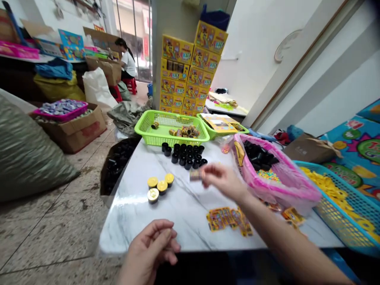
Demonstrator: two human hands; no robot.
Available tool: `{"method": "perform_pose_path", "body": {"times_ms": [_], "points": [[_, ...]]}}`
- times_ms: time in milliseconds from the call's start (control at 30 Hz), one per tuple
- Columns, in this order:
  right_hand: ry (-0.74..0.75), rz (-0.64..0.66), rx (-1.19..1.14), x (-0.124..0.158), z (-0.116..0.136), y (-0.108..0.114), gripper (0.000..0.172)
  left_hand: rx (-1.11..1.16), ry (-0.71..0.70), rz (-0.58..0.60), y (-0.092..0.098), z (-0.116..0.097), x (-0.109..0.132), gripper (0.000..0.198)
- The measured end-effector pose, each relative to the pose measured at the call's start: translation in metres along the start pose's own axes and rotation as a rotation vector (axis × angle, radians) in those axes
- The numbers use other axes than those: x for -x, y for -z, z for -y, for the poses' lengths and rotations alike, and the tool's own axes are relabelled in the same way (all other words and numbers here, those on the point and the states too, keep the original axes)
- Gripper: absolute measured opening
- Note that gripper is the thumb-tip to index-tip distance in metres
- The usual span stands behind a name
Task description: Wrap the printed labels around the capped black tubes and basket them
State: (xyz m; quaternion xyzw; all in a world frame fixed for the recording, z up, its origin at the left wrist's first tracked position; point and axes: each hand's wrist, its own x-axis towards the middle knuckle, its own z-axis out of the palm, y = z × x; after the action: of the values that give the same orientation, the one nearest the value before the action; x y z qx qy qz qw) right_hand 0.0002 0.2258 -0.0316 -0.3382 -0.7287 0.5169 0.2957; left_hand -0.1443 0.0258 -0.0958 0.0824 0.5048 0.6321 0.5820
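My right hand [222, 180] reaches over the middle of the table, thumb and fingers pinched on a small brownish, partly see-through label sleeve [195, 175], blurred by motion. Just beyond it stands a group of small black cups [187, 155]. My left hand [156, 245] hovers by the near table edge, fingers loosely curled and apart, holding nothing I can see. Left of the middle sit several black cups with yellow tops [162, 187]. Orange printed labels [228, 219] lie overlapping in front of me, beneath my right forearm.
Green baskets [145, 136] stand at the far table edge, one holding labelled cups [187, 132]. On the right are a pink lined basket [285, 192] with black pieces and a blue basket [350, 225] of yellow pieces. Yellow boxes [175, 85] are stacked behind; a person [127, 59] sits farther back.
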Motion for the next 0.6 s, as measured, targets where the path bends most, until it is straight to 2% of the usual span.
{"method": "perform_pose_path", "body": {"times_ms": [100, 167, 200, 267, 367, 400, 500, 600], "points": [[0.053, -0.21, -0.08, -0.076, 0.016, 0.02, 0.009, -0.047, 0.033, 0.06, 0.005, -0.004, 0.003, 0.034], [0.008, -0.268, -0.102, -0.106, 0.019, 0.026, 0.013, -0.073, 0.05, 0.074, 0.009, -0.003, 0.003, 0.034], [-0.019, -0.273, -0.081, -0.111, 0.018, 0.027, 0.019, -0.082, 0.048, 0.07, 0.01, -0.002, 0.004, 0.034], [-0.011, -0.207, 0.051, -0.097, 0.01, 0.023, 0.026, -0.095, 0.038, 0.062, 0.014, 0.0, 0.005, 0.034], [0.145, -0.042, 0.421, -0.039, -0.006, 0.015, 0.014, -0.142, 0.004, 0.063, 0.021, -0.002, 0.007, 0.031], [0.208, -0.023, 0.55, -0.018, -0.012, 0.015, 0.012, -0.172, -0.021, 0.06, 0.022, -0.003, 0.008, 0.03], [0.248, -0.068, 0.707, 0.023, -0.032, 0.023, 0.015, -0.352, -0.154, 0.019, 0.025, -0.009, 0.009, 0.029], [0.221, -0.191, 0.755, 0.019, -0.045, 0.036, 0.015, -0.596, -0.372, -0.145, 0.025, -0.016, 0.003, 0.03]]}}
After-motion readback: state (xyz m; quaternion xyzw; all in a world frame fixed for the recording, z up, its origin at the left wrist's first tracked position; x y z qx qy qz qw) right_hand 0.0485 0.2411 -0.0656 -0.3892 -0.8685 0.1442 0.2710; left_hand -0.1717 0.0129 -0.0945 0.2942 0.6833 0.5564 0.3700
